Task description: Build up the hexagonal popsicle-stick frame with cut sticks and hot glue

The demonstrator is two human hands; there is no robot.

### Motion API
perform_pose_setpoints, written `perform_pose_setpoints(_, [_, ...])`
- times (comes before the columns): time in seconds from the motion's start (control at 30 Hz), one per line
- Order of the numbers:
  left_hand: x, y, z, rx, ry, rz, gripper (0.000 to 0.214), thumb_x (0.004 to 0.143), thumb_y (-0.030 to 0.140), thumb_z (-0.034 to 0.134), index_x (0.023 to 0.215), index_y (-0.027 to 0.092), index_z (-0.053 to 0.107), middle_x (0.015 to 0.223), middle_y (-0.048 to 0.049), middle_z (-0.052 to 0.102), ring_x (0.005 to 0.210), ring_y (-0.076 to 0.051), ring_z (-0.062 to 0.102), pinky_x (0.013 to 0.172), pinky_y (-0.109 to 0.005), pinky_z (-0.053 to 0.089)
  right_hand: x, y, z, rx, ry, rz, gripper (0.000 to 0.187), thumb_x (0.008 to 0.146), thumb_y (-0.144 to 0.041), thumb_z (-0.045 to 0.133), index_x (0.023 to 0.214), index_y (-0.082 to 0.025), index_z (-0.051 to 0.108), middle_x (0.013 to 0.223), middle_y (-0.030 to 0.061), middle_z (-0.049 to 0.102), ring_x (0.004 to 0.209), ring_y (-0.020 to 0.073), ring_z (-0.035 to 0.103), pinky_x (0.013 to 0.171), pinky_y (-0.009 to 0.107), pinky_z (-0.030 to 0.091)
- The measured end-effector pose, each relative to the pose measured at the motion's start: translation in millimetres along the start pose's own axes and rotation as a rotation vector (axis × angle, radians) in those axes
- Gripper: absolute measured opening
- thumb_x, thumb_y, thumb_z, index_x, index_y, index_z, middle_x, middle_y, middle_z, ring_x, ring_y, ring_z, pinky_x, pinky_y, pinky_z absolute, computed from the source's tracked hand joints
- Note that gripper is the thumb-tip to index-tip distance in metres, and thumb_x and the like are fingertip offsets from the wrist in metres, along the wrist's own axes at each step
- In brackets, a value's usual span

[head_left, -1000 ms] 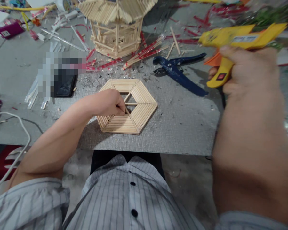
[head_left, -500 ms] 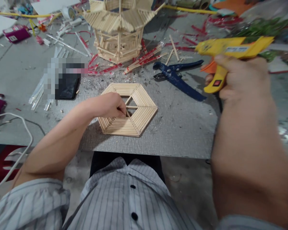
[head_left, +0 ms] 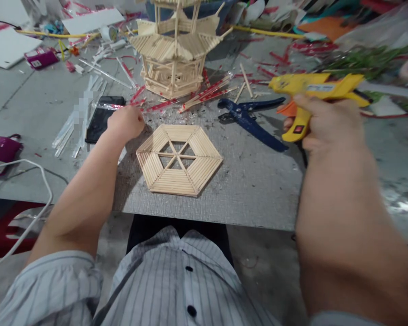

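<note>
My right hand (head_left: 329,117) is wrapped round the grip of a yellow glue gun (head_left: 316,86), held above the table with its nozzle pointing left. Beside the black phone (head_left: 105,117), my left hand (head_left: 126,123) is closed, its fingertips turned down and hidden, so what they hold cannot be made out. Clear plastic with red print lies against that hand. Flat on the table in front of me rests a hexagonal panel (head_left: 180,160) of thin wooden sticks, with crossing spokes over its open middle. Neither hand touches the panel.
Behind the panel stands a tiered stick pagoda (head_left: 175,50). Dark blue cutters (head_left: 251,120) lie left of the glue gun. Several clear glue sticks (head_left: 78,122) lie on the left, and loose wooden sticks (head_left: 209,93) by the pagoda. A white cable (head_left: 44,181) crosses the left edge.
My left hand has left the panel's middle and moved left and away from me, to beside the phone. The glue gun has shifted slightly left and lower in view.
</note>
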State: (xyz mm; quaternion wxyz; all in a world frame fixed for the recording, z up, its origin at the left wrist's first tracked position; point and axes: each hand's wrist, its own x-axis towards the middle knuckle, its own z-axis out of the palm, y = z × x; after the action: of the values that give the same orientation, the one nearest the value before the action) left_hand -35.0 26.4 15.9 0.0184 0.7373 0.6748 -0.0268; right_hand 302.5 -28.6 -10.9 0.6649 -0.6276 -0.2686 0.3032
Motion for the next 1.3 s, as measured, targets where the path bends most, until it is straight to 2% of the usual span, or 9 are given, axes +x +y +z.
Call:
perform_pose_setpoints(0.17, [15.1,3.7,3.5,0.01,-0.006,-0.078,0.042,0.08,0.021,0.05,0.118,0.022,0.066,0.124,-0.0098,0.064,0.115,-0.032,0.058,0.091,-0.042,0.049,-0.2,1.1,0.7,-0.004,-0.006,0.035,0.017,0.076,0.0,0.059,0.066,-0.014,0.061,0.052,-0.001,0.061,0.04,0.0095,0.055,0.028,0.017,0.04])
perform_pose_setpoints(0.43, [42.5,-3.0,4.2,-0.036,0.056,-0.076,0.047,0.083,0.021,0.05,0.13,0.026,0.056,0.135,-0.0105,0.051,0.114,-0.03,0.056,0.089,-0.042,0.046,-1.2,3.9,1.5,0.029,-0.081,0.029,0.017,0.077,0.0,0.059,0.067,-0.013,0.062,0.054,-0.0015,0.061,0.038,0.0082,0.052,0.029,0.016,0.039])
perform_pose_setpoints(0.6, [47.6,1.2,10.3,-0.143,0.27,-0.014,0.038,0.086,0.018,0.045,0.122,0.009,0.052,0.13,-0.0148,0.049,0.105,-0.023,0.056,0.085,-0.039,0.044,-2.3,1.8,1.6,0.047,-0.066,0.046,0.015,0.077,0.0,0.061,0.068,-0.012,0.063,0.053,-0.0017,0.061,0.039,0.0078,0.053,0.029,0.016,0.04])
perform_pose_setpoints(0.7, [45.9,5.6,16.9,-0.159,0.366,0.065,0.032,0.084,0.013,0.042,0.113,0.013,0.054,0.131,-0.0123,0.047,0.101,-0.019,0.056,0.083,-0.034,0.043,-2.3,2.1,1.5,0.046,-0.074,0.036,0.015,0.077,0.0,0.061,0.068,-0.012,0.063,0.053,-0.0013,0.062,0.038,0.0085,0.053,0.028,0.016,0.04])
perform_pose_setpoints(0.8, [47.6,4.0,24.0,-0.158,0.406,0.203,0.025,0.081,0.015,0.043,0.098,0.02,0.06,0.122,-0.0091,0.055,0.101,-0.019,0.056,0.081,-0.032,0.042,-2.2,3.1,1.2,0.048,-0.091,0.019,0.016,0.078,0.0,0.06,0.067,-0.012,0.063,0.053,-0.0014,0.062,0.038,0.0085,0.054,0.028,0.016,0.04])
perform_pose_setpoints(0.9, [51.0,-4.3,28.4,-0.089,0.405,0.278,0.025,0.079,0.018,0.044,0.092,0.02,0.065,0.109,-0.0078,0.065,0.109,-0.022,0.052,0.098,-0.039,0.034,-2.6,3.2,1.3,0.038,-0.101,0.032,0.018,0.08,-0.001,0.059,0.066,-0.012,0.063,0.052,-0.0017,0.062,0.034,0.007,0.051,0.028,0.016,0.039])
perform_pose_setpoints(1.0, [52.2,-12.5,28.8,-0.054,0.448,0.199,0.027,0.081,0.027,0.045,0.098,0.021,0.066,0.106,-0.0028,0.068,0.116,-0.024,0.044,0.107,-0.048,0.02,-2.4,3.2,1.5,0.051,-0.102,0.031,0.019,0.081,0.0,0.058,0.067,-0.012,0.063,0.052,-0.0023,0.062,0.036,0.0075,0.053,0.028,0.016,0.039])
perform_pose_setpoints(1.17, [53.5,-13.9,27.9,-0.033,0.38,0.043,0.035,0.083,0.041,0.05,0.099,0.017,0.069,0.121,-0.0064,0.063,0.121,-0.027,0.039,0.106,-0.05,0.021,-0.6,4.4,1.9,0.06,-0.116,0.023,0.018,0.081,-0.001,0.058,0.068,-0.013,0.062,0.052,-0.0025,0.062,0.035,0.0076,0.051,0.028,0.016,0.04])
perform_pose_setpoints(1.3, [56.3,-13.6,27.1,-0.044,0.355,0.001,0.041,0.085,0.046,0.047,0.105,0.018,0.07,0.125,-0.0096,0.061,0.124,-0.032,0.039,0.105,-0.05,0.022,-3.1,2.7,3.0,0.054,-0.116,0.028,0.017,0.081,-0.002,0.058,0.068,-0.013,0.06,0.052,-0.0031,0.061,0.036,0.0073,0.051,0.029,0.016,0.039])
